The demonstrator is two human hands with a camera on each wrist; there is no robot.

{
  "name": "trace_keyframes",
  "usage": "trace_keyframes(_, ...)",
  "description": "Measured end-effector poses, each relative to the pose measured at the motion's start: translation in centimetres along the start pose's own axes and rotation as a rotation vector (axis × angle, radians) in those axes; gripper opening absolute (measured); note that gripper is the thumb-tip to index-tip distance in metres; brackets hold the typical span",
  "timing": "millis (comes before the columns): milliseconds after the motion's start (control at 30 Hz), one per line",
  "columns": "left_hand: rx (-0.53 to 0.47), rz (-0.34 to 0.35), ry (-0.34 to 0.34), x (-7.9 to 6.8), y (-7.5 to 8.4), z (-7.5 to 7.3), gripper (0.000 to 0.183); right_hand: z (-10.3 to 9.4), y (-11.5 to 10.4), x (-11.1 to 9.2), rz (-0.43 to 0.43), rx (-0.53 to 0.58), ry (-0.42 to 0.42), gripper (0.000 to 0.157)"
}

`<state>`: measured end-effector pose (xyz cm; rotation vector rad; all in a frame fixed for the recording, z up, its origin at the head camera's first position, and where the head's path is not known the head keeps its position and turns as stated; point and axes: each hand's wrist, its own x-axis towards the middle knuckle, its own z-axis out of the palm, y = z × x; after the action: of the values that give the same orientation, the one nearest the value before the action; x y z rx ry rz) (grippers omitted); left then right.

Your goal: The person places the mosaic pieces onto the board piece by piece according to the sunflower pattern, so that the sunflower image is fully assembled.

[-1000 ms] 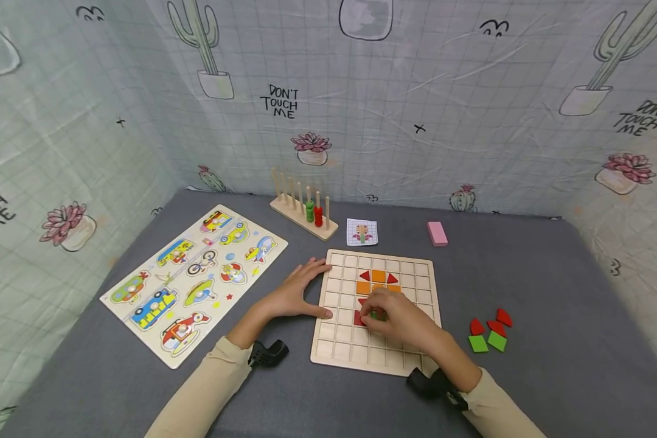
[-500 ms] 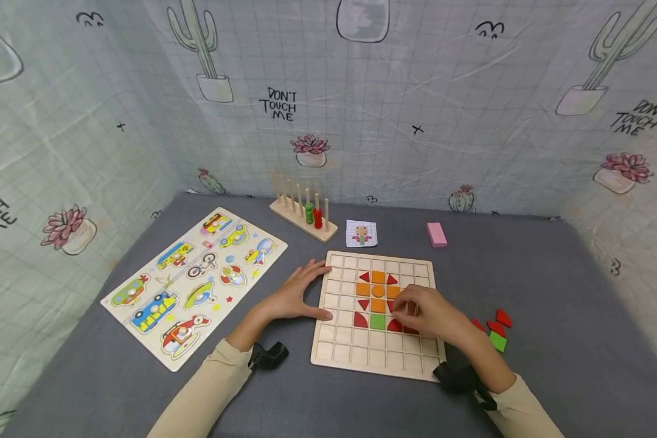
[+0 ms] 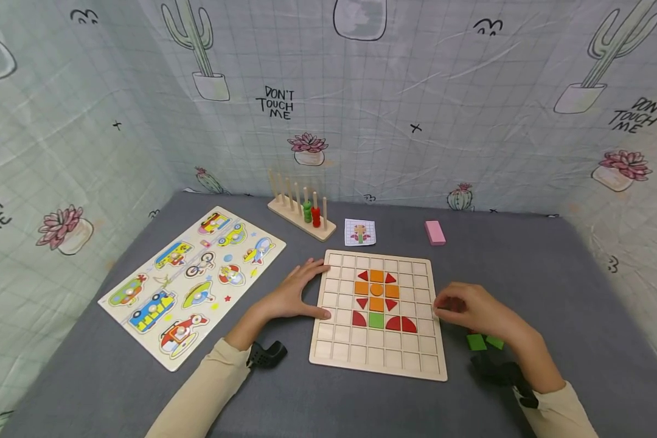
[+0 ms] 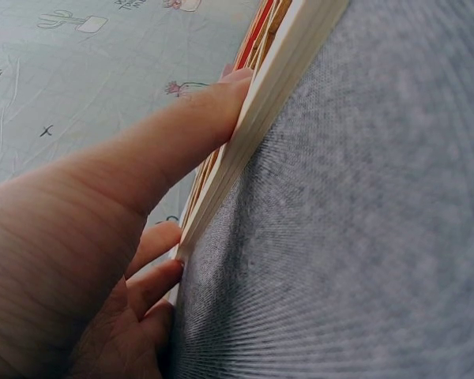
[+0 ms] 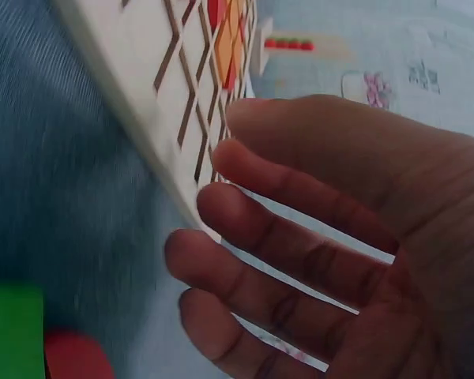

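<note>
the right hand (image 3: 473,310) has left the middle of the grid board (image 3: 368,339) since half a second ago and is at its right edge, fingers loosely bent with nothing in them, near the loose green squares (image 3: 476,342). two red quarter-circles (image 3: 409,325) now show fully, right of the set green tile (image 3: 376,320). the left hand (image 3: 292,296) hasn't shifted: thumb and fingers spread wide, touching the left edge of the board, which lies flat on the grey table (image 3: 285,395).

That grey table (image 3: 525,261) holds a picture puzzle (image 3: 191,287), peg rack (image 3: 301,218), card (image 3: 359,232), pink block (image 3: 435,233), wooden board (image 3: 376,354) and green tiles (image 3: 476,343).
</note>
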<state>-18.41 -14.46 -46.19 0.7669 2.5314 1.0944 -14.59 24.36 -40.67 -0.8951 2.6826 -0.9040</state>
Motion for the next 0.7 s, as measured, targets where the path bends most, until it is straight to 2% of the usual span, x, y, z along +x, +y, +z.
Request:
trace_keyframes(300,-0.009,-0.010,-0.003,0.0,0.0,0.0,0.096,-1.4,2.4,-1.7,-0.034,0.015,-0.085,0.016)
trace_keyframes(433,-0.011,-0.003,0.002,0.0,-0.1,0.1,0.095,-1.6,3.6,-2.7,-0.047,0.018,-0.089,0.018)
trace_keyframes(700,-0.010,-0.001,0.004,-0.1,0.0,0.0,0.096,-2.2,4.3,-3.6,0.006,0.028,-0.151,0.022)
